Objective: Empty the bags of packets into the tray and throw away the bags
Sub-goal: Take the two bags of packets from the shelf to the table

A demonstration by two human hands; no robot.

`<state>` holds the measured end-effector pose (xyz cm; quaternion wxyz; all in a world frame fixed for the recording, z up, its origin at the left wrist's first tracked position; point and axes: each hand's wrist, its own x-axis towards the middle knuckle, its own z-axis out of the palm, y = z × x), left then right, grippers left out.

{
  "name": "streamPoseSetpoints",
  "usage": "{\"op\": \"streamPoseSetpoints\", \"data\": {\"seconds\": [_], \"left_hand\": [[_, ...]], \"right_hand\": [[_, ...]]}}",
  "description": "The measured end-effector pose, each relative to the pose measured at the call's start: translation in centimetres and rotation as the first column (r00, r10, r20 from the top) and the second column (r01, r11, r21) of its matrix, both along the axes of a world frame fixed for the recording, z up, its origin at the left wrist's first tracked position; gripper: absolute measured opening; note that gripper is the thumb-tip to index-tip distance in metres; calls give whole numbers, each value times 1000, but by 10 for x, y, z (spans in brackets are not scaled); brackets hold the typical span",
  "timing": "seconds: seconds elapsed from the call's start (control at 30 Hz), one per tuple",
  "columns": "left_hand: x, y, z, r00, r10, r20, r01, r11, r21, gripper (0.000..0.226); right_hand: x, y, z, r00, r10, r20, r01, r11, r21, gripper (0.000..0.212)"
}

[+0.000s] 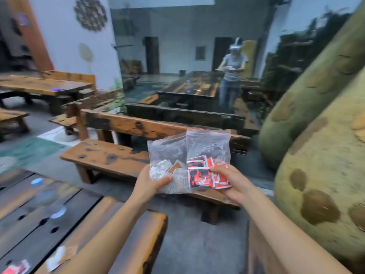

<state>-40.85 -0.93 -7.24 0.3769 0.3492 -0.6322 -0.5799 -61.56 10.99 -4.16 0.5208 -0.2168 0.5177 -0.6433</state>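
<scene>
I hold two clear zip bags side by side in front of me, above a wooden bench. My left hand (pixel 152 181) grips the bottom of the left bag (pixel 167 153), which contains white and brown packets. My right hand (pixel 230 181) grips the bottom of the right bag (pixel 208 147), which has a red zip strip and holds red, black and white packets (pixel 199 175). Both bags stand upright with their tops closed. No tray is in view.
A dark wooden table (pixel 29 210) lies at lower left with loose packets (pixel 17 267) near its front edge. Wooden benches (pixel 104 155) stand ahead. A large green and brown rounded object (pixel 320 155) fills the right. A mirror (pixel 197 62) on the far wall reflects a person.
</scene>
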Motion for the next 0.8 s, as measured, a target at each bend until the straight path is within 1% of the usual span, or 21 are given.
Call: {"op": "streamPoseSetpoints", "data": {"seconds": [0.03, 0.1, 0.13, 0.17, 0.3, 0.37, 0.4, 0.5, 0.6, 0.67, 0.73, 0.8], "left_hand": [[21, -9, -1, 1000, 28, -4, -28, 1000, -1, 59], [63, -29, -9, 995, 97, -5, -96, 995, 32, 64], [85, -38, -14, 991, 131, -4, -130, 990, 51, 63], [107, -45, -20, 986, 166, -3, -165, 984, 63, 61], [185, -59, -36, 939, 343, 24, -343, 933, 104, 63], [221, -59, -41, 902, 431, 26, -430, 894, 126, 66], [238, -57, -44, 880, 475, 27, -474, 869, 142, 68], [288, -44, -53, 797, 602, 35, -599, 783, 169, 68], [330, -26, -62, 697, 716, 51, -711, 680, 178, 53], [354, -13, -66, 628, 777, 56, -772, 611, 179, 43], [375, 0, -71, 539, 839, 66, -832, 519, 194, 44], [394, 16, -77, 469, 880, 76, -872, 447, 197, 52]], "right_hand": [[16, -18, -3, 999, 46, 8, -46, 999, -1, 36], [50, -50, -9, 991, 131, 29, -131, 991, -7, 25], [67, -64, -12, 985, 168, 35, -168, 986, -1, 21], [84, -78, -16, 977, 209, 40, -209, 978, 7, 20], [149, -134, -33, 932, 357, 67, -360, 933, 32, 28], [183, -157, -38, 897, 438, 67, -441, 896, 45, 23], [200, -167, -41, 875, 480, 65, -483, 874, 50, 22], [250, -197, -54, 793, 605, 66, -609, 791, 64, 29], [300, -218, -66, 699, 713, 61, -715, 695, 79, 33], [333, -226, -72, 627, 776, 71, -779, 621, 88, 30], [363, -232, -79, 545, 834, 85, -838, 538, 92, 30], [391, -237, -89, 456, 885, 98, -889, 449, 90, 33]]}}
